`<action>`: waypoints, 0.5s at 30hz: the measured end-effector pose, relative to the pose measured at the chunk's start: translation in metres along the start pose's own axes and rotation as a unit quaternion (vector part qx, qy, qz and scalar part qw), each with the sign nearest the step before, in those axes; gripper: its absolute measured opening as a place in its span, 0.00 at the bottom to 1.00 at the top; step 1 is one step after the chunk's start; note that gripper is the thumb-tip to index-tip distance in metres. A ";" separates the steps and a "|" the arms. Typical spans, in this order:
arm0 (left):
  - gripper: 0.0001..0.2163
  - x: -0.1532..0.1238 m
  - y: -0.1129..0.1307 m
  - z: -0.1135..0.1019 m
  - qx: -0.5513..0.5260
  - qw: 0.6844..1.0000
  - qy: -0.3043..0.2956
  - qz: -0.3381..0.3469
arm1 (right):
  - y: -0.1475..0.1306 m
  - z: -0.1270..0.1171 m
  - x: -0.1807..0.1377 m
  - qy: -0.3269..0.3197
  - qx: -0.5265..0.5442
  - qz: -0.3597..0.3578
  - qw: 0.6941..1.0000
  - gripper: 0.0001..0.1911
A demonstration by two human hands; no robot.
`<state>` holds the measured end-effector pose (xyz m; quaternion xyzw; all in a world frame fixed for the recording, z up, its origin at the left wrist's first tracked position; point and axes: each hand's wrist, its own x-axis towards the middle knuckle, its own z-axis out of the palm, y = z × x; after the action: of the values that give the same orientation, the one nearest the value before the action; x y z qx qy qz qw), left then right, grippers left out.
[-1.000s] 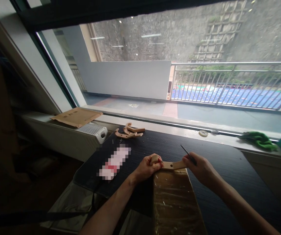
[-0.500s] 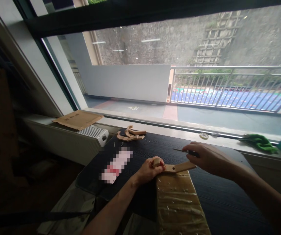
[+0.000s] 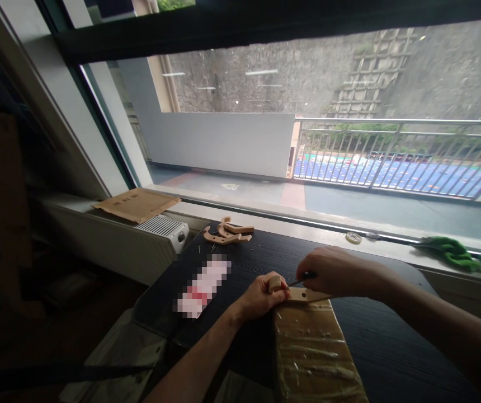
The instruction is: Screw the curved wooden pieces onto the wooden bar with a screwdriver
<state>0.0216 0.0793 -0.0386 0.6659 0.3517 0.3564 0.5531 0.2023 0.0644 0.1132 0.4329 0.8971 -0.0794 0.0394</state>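
Observation:
My left hand (image 3: 263, 295) grips the curled end of a wooden hook (image 3: 297, 295), which lies on a tape-wrapped box (image 3: 314, 347). A dark hole shows in the hook's flat part. In my right hand (image 3: 333, 271) is a screwdriver (image 3: 306, 276) with a dark handle, fingers closed round it. Its thin shaft slants down to the left, and the tip is close to my left fingertips at the hook; whether it touches a screw I cannot make out. Several more wooden hooks (image 3: 227, 238) lie heaped at the table's far edge.
Small screws (image 3: 212, 248) lie near the heap on the black table (image 3: 261, 257). A blurred pink-and-white packet (image 3: 203, 285) is left of my hands. On the sill are a tape roll (image 3: 353, 238) and a green cloth (image 3: 450, 253). A brown envelope (image 3: 137, 204) rests on the radiator (image 3: 163, 225).
My right hand has moved left and turned, bringing the screwdriver's tip from above the hook down to my left fingers. My left hand keeps its grip. The whole view has shifted slightly.

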 end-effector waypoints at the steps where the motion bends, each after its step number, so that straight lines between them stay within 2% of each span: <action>1: 0.08 0.000 0.000 0.000 0.001 1.000 0.000 0.001 | 0.000 0.000 0.000 -0.002 -0.002 -0.002 1.000 0.12; 15: 0.09 0.002 0.003 0.000 -0.001 1.000 -0.004 0.000 | -0.004 -0.005 0.006 -0.028 -0.027 -0.025 0.999 0.14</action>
<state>0.0228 0.0801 -0.0358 0.6669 0.3495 0.3538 0.5550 0.1950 0.0675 0.1173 0.4070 0.9079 -0.0676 0.0741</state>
